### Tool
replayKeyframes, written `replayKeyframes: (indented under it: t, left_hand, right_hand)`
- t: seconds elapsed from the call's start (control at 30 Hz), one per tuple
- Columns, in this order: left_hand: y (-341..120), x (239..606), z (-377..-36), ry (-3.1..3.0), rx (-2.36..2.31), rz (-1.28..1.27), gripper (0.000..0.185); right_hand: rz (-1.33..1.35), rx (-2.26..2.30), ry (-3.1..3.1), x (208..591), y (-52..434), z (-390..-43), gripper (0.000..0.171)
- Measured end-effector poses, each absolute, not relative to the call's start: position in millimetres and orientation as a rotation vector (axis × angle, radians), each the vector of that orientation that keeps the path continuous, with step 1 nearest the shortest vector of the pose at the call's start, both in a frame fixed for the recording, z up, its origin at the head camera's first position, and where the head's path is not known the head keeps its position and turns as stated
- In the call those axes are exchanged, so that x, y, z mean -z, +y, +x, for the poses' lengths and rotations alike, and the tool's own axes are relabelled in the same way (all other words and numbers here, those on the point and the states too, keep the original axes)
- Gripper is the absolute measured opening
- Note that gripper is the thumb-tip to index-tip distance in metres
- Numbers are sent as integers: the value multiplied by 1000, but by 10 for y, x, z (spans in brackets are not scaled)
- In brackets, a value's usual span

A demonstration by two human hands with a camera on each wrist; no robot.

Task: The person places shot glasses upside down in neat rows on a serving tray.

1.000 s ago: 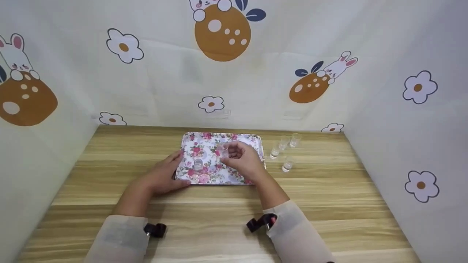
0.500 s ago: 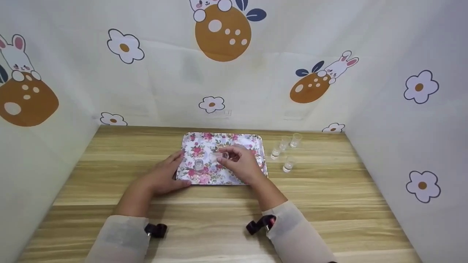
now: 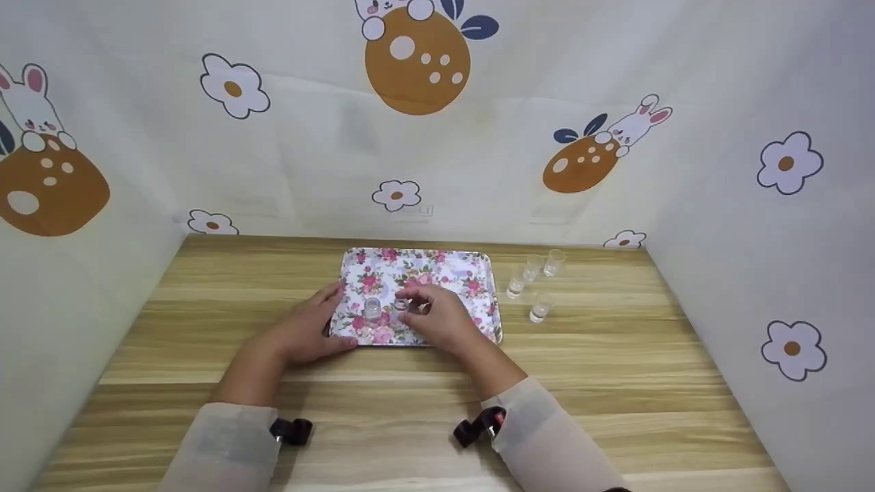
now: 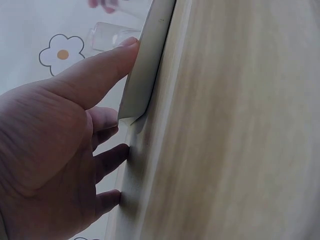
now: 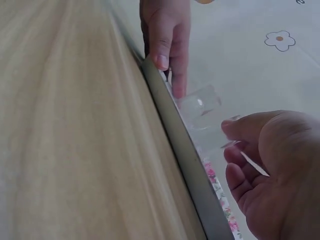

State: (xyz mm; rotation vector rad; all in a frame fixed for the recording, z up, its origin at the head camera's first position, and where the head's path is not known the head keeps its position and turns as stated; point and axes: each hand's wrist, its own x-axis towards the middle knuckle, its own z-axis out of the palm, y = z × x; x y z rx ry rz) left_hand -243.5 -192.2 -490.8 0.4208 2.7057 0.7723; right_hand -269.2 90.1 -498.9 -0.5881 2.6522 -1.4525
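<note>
A floral tray (image 3: pixel 444 261) lies on the wooden table. My left hand (image 3: pixel 307 331) holds its near left corner, thumb on the front rim (image 4: pixel 142 65) and fingers along the left side. Near that corner a clear shot glass (image 3: pixel 372 310) stands on the tray. Just right of it, my right hand (image 3: pixel 439 318) pinches a second clear shot glass (image 5: pixel 207 136) between thumb and fingertips, low over the tray. The fingers partly cover this glass in the head view. Whether its base touches the tray, I cannot tell.
Several more shot glasses stand on the table right of the tray, including a nearest one (image 3: pixel 540 312) and a rear one (image 3: pixel 554 264). A patterned cloth (image 3: pixel 307 150) walls off the back and both sides of the table (image 3: pixel 383 424).
My right hand has brought its shot glass left and nearer to me, tipping it over and lowering it beside the other glass on the tray. The left hand has stayed at the tray corner.
</note>
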Motion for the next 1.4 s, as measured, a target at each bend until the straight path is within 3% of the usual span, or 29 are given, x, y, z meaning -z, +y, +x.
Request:
replayKeyframes:
  t: [0.3, 0.57, 1.4]
  left_hand:
    - [-1922, 4924, -2449, 2710, -762, 407, 111]
    - [-1922, 4916, -2437, 2720, -751, 424, 110]
    - [-1935, 4933, -2440, 2712, -756, 396, 109]
  right_hand:
    - [-657, 1285, 2708, 5012, 834, -2663, 35]
    - [-681, 1442, 2592, 4934, 960, -2681, 45]
    - [1, 1658, 2928, 4571, 2475, -3126, 47]
